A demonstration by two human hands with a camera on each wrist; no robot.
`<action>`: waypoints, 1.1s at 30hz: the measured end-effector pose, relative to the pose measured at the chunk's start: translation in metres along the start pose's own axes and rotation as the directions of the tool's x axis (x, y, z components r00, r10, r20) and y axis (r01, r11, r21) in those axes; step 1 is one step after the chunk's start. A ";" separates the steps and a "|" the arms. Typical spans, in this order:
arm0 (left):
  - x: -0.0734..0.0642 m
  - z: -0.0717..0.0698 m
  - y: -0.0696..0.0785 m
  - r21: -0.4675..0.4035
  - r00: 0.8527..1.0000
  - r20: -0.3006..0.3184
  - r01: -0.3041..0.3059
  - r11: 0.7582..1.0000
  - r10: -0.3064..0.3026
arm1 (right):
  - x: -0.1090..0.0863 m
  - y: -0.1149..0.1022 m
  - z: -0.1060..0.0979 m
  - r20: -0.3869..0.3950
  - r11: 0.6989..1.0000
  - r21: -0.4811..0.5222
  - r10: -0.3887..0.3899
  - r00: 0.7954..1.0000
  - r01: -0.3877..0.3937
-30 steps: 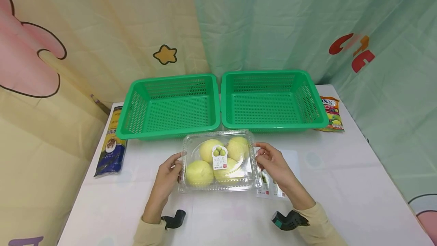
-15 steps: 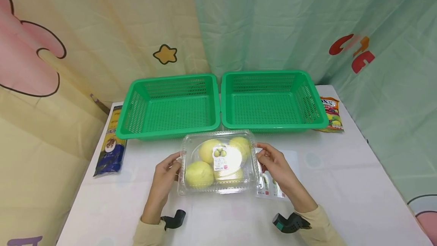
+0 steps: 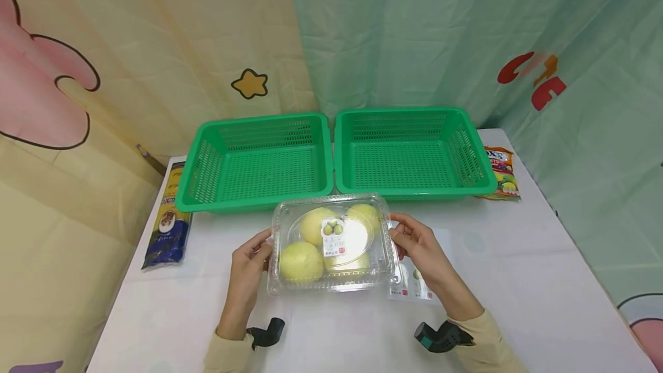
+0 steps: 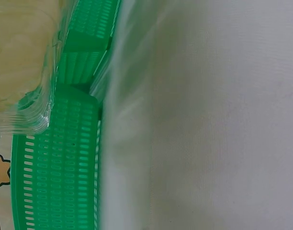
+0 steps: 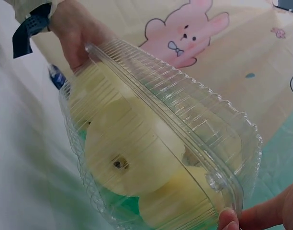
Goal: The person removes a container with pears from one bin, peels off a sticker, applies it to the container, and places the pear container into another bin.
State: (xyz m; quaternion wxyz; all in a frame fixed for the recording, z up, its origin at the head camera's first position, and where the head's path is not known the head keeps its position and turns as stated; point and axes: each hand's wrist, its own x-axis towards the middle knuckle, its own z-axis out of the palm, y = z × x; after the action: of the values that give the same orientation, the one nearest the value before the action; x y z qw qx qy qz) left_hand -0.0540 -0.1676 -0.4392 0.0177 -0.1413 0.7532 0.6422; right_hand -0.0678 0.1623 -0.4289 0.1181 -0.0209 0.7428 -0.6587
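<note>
A clear plastic clamshell box [image 3: 380, 255] with several pale yellow-green round fruits [image 3: 300, 262] in it is held up over the table, in front of the baskets. Its lid bears a white label [image 3: 333, 240] with a fruit picture and handwriting. My left hand [image 3: 247, 272] grips the box's left side; my right hand [image 3: 425, 255] pinches its right edge between thumb and fingers. In the right wrist view the lid lies closed over the fruits, with my right fingertips [image 5: 228, 218] at the near corner. The left wrist view catches only a corner of the box [image 4: 36, 122].
Two green perforated baskets, left [image 3: 269, 168] and right [image 3: 399, 160], stand side by side at the back. A sheet of labels [image 3: 411, 289] lies partly under the right hand. A blue-and-yellow packet [image 3: 168, 229] lies far left, an orange snack bag [image 3: 503, 174] beside the right basket.
The box has shifted very slightly left and toward the baskets, both hands moving with it. Both hands keep hold of its sides throughout.
</note>
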 end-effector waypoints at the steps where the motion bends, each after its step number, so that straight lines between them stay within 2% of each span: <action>1: 0.000 0.000 0.000 -0.006 1.000 -0.002 -0.005 1.000 0.005 | 0.000 0.000 0.000 -0.001 1.000 0.003 -0.001 1.000 0.001; 9: 0.000 0.001 0.001 -0.035 1.000 0.005 -0.026 0.999 0.026 | -0.001 -0.004 -0.001 -0.017 1.000 0.003 -0.015 1.000 0.015; 17: 0.000 0.001 0.000 -0.065 0.998 0.027 -0.052 0.997 0.054 | -0.001 -0.009 0.002 -0.100 0.997 0.079 0.027 0.995 -0.019; 26: -0.001 -0.002 0.003 -0.214 0.993 0.069 -0.075 0.974 0.092 | 0.002 -0.006 0.002 -0.059 0.980 0.189 -0.055 0.997 0.066; 31: 0.000 -0.003 0.003 -0.249 0.989 0.103 -0.080 0.965 0.109 | 0.003 -0.006 0.001 -0.069 0.973 0.220 -0.061 0.996 0.075; 33: 0.000 -0.003 0.002 -0.283 0.984 0.126 -0.089 0.955 0.129 | 0.002 -0.007 0.001 -0.071 0.972 0.221 -0.058 0.996 0.073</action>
State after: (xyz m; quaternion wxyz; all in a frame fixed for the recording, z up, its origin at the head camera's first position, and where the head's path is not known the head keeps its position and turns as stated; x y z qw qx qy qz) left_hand -0.0545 -0.1699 -0.4366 0.0164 -0.0544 0.6595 0.7495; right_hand -0.0707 0.1603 -0.4222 0.0740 -0.0108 0.6662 -0.7420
